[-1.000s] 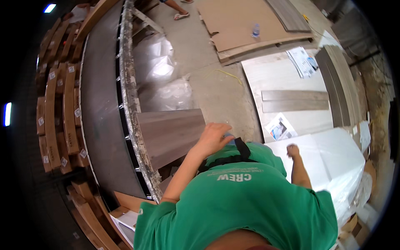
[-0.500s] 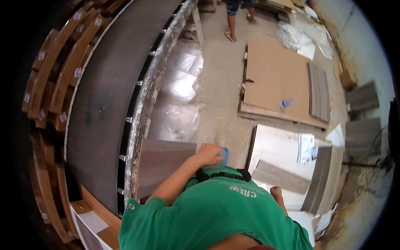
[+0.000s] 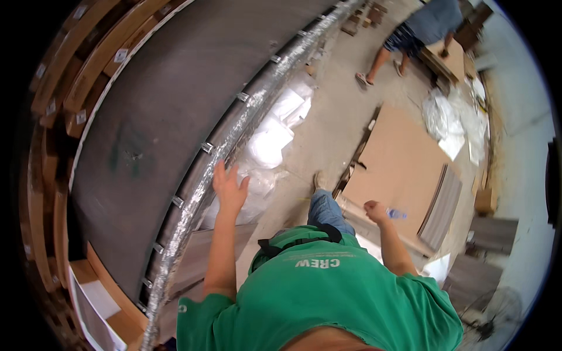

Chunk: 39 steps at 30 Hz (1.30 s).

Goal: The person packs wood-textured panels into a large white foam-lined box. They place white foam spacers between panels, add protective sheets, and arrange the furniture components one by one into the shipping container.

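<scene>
My left hand [image 3: 230,190] is open, its fingers spread and nothing in it. Its fingertips overlap the worn metal side rail [image 3: 193,217] of a long conveyor; I cannot tell whether they touch it. The conveyor's dark belt [image 3: 152,117] runs along my left. My right hand [image 3: 376,211] hangs at my right side with its fingers curled in and nothing visible in them. Just beyond it a clear plastic bottle [image 3: 396,214] with a blue label lies on a large brown cardboard sheet [image 3: 398,169], apart from the hand as far as I can see.
Long brown cartons [image 3: 88,76] are stacked beyond the belt. Plastic wrap [image 3: 266,146] lies beside the rail, with more wrap [image 3: 442,117] by the right wall. Grey planks [image 3: 440,207] rest on the cardboard stack. A person [image 3: 430,29] bends over a far stack. A fan [image 3: 492,316] stands lower right.
I have stepped forward and the view has turned. My left hand has moved from before my waist to the rail and spread open. My right hand has swung forward. The other person now bends over a stack.
</scene>
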Each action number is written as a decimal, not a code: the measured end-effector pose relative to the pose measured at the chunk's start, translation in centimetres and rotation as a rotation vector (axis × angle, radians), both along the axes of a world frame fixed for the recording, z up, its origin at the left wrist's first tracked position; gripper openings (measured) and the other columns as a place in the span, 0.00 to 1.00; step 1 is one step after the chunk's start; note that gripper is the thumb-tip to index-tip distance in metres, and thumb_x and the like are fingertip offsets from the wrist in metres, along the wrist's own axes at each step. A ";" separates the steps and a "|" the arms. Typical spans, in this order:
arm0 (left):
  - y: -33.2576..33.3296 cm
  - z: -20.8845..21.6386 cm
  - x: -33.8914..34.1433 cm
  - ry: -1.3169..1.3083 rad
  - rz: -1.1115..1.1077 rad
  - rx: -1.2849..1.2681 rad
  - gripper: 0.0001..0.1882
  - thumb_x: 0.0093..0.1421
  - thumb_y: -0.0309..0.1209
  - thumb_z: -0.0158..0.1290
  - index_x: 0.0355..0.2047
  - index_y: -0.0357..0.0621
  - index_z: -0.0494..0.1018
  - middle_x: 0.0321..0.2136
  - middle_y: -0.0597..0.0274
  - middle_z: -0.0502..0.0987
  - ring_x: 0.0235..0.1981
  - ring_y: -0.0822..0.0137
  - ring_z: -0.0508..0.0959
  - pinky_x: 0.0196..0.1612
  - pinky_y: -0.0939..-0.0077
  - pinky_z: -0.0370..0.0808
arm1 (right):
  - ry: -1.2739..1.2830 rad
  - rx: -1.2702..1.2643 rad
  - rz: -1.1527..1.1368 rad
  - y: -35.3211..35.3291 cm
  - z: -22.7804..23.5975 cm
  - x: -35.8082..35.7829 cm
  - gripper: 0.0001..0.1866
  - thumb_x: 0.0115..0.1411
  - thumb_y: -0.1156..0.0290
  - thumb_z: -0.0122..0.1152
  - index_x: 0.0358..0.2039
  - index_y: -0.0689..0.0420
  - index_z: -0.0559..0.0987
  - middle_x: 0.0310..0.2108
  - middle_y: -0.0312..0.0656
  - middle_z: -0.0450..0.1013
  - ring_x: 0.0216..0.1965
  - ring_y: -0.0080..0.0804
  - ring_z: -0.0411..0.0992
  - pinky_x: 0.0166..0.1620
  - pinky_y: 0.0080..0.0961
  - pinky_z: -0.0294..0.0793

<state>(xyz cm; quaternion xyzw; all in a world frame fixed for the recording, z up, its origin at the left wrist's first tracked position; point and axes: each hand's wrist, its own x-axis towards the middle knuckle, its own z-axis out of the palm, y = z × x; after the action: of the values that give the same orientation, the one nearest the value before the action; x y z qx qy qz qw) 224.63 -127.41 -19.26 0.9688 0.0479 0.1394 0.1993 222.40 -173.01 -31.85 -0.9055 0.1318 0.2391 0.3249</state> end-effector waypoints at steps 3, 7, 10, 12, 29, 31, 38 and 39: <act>-0.1 -0.6 -1.0 -0.022 0.185 0.058 0.28 0.42 0.33 0.54 0.44 0.41 0.62 0.50 0.44 0.53 0.52 0.48 0.52 0.51 0.58 0.50 | 0.036 -0.182 0.372 -0.4 -2.4 7.5 0.10 0.42 0.65 0.52 0.24 0.55 0.76 0.26 0.42 0.72 0.30 0.35 0.70 0.34 0.27 0.69; -1.7 -0.2 -0.7 -0.021 0.413 0.073 0.34 0.41 0.31 0.54 0.49 0.38 0.54 0.50 0.47 0.54 0.52 0.50 0.52 0.52 0.59 0.48 | 0.113 -0.216 0.670 1.9 -2.3 19.3 0.12 0.41 0.64 0.53 0.27 0.55 0.76 0.26 0.44 0.72 0.29 0.36 0.70 0.35 0.28 0.69; -2.9 -0.8 1.4 -0.078 0.627 0.146 0.37 0.40 0.31 0.55 0.50 0.37 0.52 0.50 0.46 0.54 0.52 0.51 0.53 0.52 0.60 0.51 | 0.136 -0.297 1.019 3.2 -3.0 28.1 0.14 0.41 0.64 0.54 0.31 0.51 0.75 0.30 0.44 0.71 0.33 0.39 0.69 0.36 0.30 0.68; -5.6 -0.9 3.7 -0.044 0.825 0.145 0.36 0.40 0.31 0.55 0.50 0.38 0.52 0.49 0.44 0.54 0.51 0.49 0.54 0.51 0.59 0.52 | 0.196 -0.520 1.290 4.9 -1.5 35.8 0.14 0.42 0.67 0.52 0.33 0.52 0.73 0.34 0.42 0.70 0.37 0.40 0.68 0.37 0.31 0.68; -25.4 -13.9 12.8 0.169 1.180 -1.002 0.21 0.44 0.38 0.50 0.36 0.37 0.68 0.31 0.46 0.72 0.33 0.56 0.73 0.35 0.73 0.68 | -0.119 -0.056 1.799 23.3 -1.3 48.5 0.13 0.45 0.67 0.53 0.34 0.54 0.71 0.34 0.46 0.69 0.39 0.39 0.66 0.43 0.29 0.64; -27.6 -14.1 15.0 0.107 1.264 -1.073 0.21 0.44 0.39 0.51 0.36 0.38 0.69 0.29 0.47 0.72 0.32 0.56 0.73 0.35 0.73 0.69 | -0.164 -0.292 1.893 24.3 -2.7 49.7 0.17 0.46 0.64 0.51 0.38 0.52 0.70 0.39 0.47 0.66 0.42 0.41 0.64 0.46 0.30 0.62; -33.3 -24.5 23.6 -0.623 1.854 -1.375 0.18 0.47 0.37 0.51 0.36 0.39 0.69 0.25 0.52 0.73 0.27 0.65 0.73 0.32 0.76 0.69 | -0.270 -0.465 1.930 28.3 -10.3 53.6 0.23 0.45 0.65 0.54 0.42 0.58 0.66 0.44 0.49 0.62 0.46 0.42 0.60 0.48 0.30 0.59; -33.8 -25.1 25.2 -0.699 1.921 -1.380 0.17 0.48 0.36 0.51 0.35 0.38 0.69 0.24 0.54 0.73 0.26 0.68 0.73 0.31 0.78 0.68 | -0.261 -0.466 1.976 28.2 -13.5 55.8 0.30 0.45 0.59 0.54 0.48 0.56 0.60 0.47 0.51 0.58 0.50 0.44 0.55 0.50 0.30 0.55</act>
<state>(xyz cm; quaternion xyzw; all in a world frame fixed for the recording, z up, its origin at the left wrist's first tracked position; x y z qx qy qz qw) 249.84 -161.24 -44.35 0.1430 0.7480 0.4265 0.4880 278.22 -144.79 -45.37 -0.6691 -0.6667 0.2680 -0.1898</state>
